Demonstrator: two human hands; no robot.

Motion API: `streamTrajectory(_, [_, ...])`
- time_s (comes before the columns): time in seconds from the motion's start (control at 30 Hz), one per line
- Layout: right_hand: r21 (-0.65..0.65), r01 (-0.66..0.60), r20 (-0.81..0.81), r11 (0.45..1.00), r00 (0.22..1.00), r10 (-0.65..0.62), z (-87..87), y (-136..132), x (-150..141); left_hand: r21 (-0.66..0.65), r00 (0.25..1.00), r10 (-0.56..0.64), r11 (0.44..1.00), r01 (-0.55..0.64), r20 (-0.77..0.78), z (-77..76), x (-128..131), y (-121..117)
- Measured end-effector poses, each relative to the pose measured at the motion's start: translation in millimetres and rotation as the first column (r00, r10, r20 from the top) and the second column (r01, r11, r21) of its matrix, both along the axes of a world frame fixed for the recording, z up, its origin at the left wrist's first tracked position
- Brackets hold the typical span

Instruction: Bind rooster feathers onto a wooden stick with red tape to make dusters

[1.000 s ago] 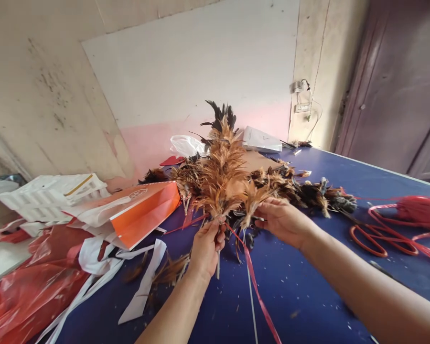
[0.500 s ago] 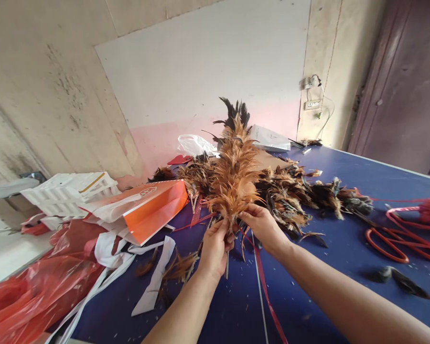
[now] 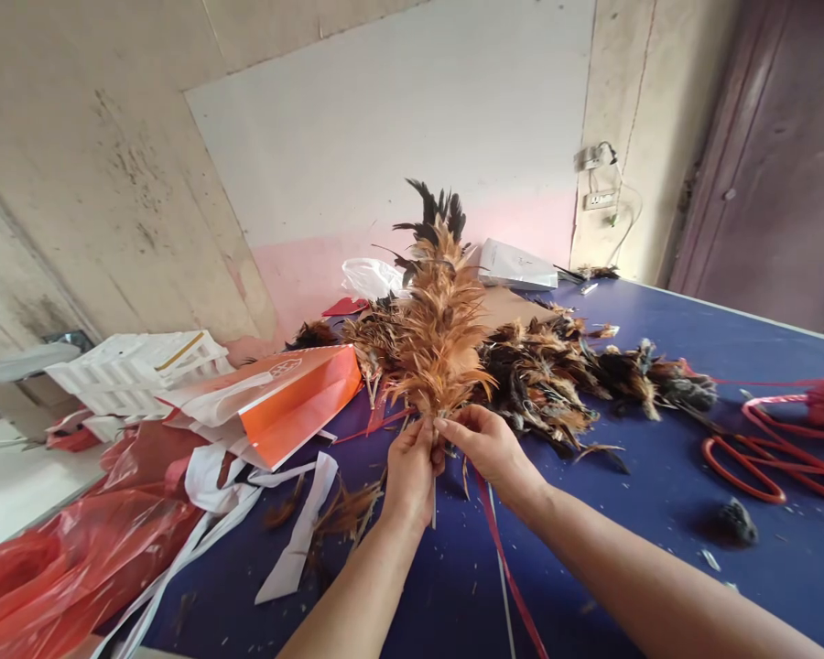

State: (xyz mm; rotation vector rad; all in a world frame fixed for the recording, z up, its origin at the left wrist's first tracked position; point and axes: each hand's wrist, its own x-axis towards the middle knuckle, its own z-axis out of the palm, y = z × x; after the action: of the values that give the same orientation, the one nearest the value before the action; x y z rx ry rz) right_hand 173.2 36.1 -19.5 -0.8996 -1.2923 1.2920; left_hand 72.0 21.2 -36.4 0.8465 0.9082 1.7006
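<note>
My left hand is closed round the base of an upright bundle of orange-brown feathers with black tips, and a thin stick pokes out below the fist. Right beside it, my right hand pinches the same bundle at its base. A red ribbon hangs from the hands and trails toward me across the blue table. Behind the hands lies a pile of loose dark and brown feathers.
An orange and white paper bag lies at the left with white paper strips and red plastic sheeting. Red-handled scissors and red ribbon loops sit at the right. A dark feather tuft lies near them.
My right hand has come in from the loose pile to the bundle's base beside my left hand. The bundle now stands a little taller and more upright.
</note>
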Motion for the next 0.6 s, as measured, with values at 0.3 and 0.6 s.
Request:
streamTrajectory(0.3, [-0.033, -0.096, -0.170, 0.995, 0.981, 0.089, -3.2, 2.4, -0.3, -0.010, 0.998, -0.034, 0.999, 0.033, -0.045, 0.0, 3.7, -2.7])
streamTrajectory(0.6, [0.021, -0.093, -0.238, 0.995, 0.967, 0.095, -6.9, 2.2, 0.1, 0.010, 0.997, -0.068, 0.998, 0.068, -0.024, 3.0, 4.4, -5.0])
